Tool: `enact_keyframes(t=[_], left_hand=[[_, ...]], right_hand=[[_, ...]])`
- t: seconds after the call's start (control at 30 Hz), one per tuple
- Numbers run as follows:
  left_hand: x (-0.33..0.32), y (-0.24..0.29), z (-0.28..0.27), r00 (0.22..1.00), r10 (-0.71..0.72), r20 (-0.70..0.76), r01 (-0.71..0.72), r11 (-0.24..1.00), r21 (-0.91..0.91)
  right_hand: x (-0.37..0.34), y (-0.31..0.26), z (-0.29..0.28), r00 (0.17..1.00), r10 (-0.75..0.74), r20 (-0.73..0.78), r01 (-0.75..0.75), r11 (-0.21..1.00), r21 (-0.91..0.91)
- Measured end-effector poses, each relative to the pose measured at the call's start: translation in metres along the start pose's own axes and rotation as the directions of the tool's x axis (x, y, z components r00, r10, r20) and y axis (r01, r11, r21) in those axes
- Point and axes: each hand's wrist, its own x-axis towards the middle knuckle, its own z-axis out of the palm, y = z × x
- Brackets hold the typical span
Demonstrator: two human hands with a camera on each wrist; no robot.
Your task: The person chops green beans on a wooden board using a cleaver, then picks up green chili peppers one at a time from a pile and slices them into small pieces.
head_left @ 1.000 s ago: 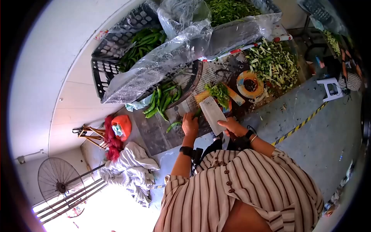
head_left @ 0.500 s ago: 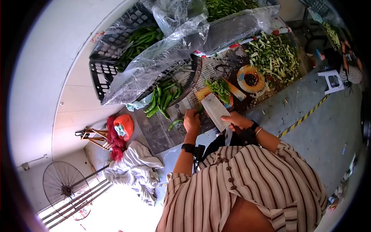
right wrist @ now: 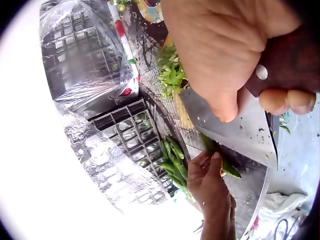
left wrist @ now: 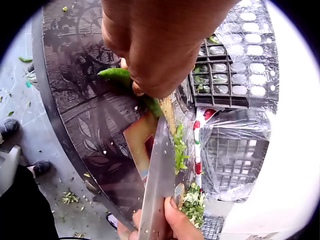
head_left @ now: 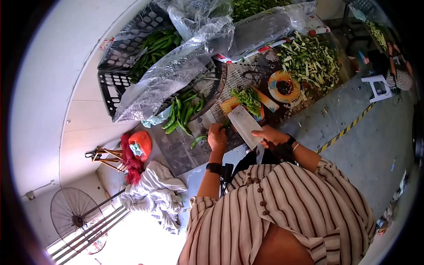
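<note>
My left hand (head_left: 217, 138) holds a long green chili pepper (left wrist: 114, 75) down on the dark table. One end of the pepper sticks out past the fingers, and the other runs up to the blade. In my right hand (head_left: 270, 134) is a broad cleaver (head_left: 244, 126), gripped by its dark wooden handle (right wrist: 290, 62), with the thumb on the side of the blade. The left wrist view shows the cleaver's end right at the pepper, close beside the left fingers. A small heap of cut green pepper (head_left: 248, 99) lies just past the blade.
Whole green peppers (head_left: 183, 112) lie left of the hands. Behind them stand black crates (head_left: 110, 88) draped in clear plastic (head_left: 168, 75). A large pile of sliced peppers (head_left: 309, 62) and an orange ring (head_left: 283, 87) are to the right. A white stool (head_left: 377, 89) stands on the floor.
The head view has shifted slightly. Both hands keep their grips, and the cleaver stays beside the left hand with only a small shift.
</note>
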Motion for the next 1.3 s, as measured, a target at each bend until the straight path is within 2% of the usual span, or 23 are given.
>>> enact_keyframes(t=[0.33, 0.63, 0.73, 0.83, 0.9, 0.93, 1.0, 1.1, 1.23, 1.3], left_hand=[[0.0, 0.001, -0.002, 1.0, 0.004, 0.007, -0.004, 1.0, -0.007], [0.0, 0.0, -0.003, 1.0, 0.024, 0.009, -0.024, 0.999, -0.022], [0.001, -0.002, -0.001, 1.0, 0.02, 0.016, -0.02, 1.0, -0.023], [0.001, -0.003, -0.001, 0.999, 0.041, 0.002, -0.041, 0.999, -0.024], [0.001, -0.002, -0.001, 1.0, 0.03, 0.005, -0.03, 0.999, -0.025], [0.001, -0.001, -0.001, 1.0, 0.019, 0.008, -0.019, 0.999, -0.027], [0.0, 0.0, -0.002, 1.0, 0.022, 0.006, -0.021, 0.999, -0.024], [0.0, 0.001, -0.002, 1.0, 0.022, 0.008, -0.022, 0.999, -0.026], [0.001, 0.001, -0.003, 0.999, 0.033, 0.011, -0.033, 0.999, -0.011], [0.001, 0.0, -0.002, 1.0, 0.028, 0.005, -0.028, 0.999, -0.036]], right_hand=[[-0.016, -0.018, 0.003, 0.999, -0.035, 0.016, 0.034, 0.999, 0.036], [-0.01, -0.015, -0.003, 0.999, 0.032, 0.037, -0.032, 0.999, 0.0], [-0.008, -0.014, -0.003, 1.0, -0.002, 0.003, 0.002, 1.0, -0.027], [-0.003, -0.017, -0.001, 0.999, -0.014, 0.049, 0.017, 0.998, -0.063], [-0.009, -0.027, 0.004, 1.0, 0.021, 0.005, -0.02, 0.979, -0.203], [-0.008, -0.024, 0.003, 1.0, 0.022, 0.006, -0.021, 0.979, -0.203], [-0.005, -0.012, 0.0, 1.0, 0.002, 0.018, -0.002, 1.0, -0.015], [-0.003, -0.005, -0.007, 0.997, -0.063, 0.054, 0.065, 0.997, -0.03], [-0.009, -0.012, -0.005, 0.999, -0.042, 0.027, 0.043, 0.999, -0.026], [-0.008, -0.017, -0.007, 0.999, 0.03, 0.045, -0.021, 0.983, -0.184]])
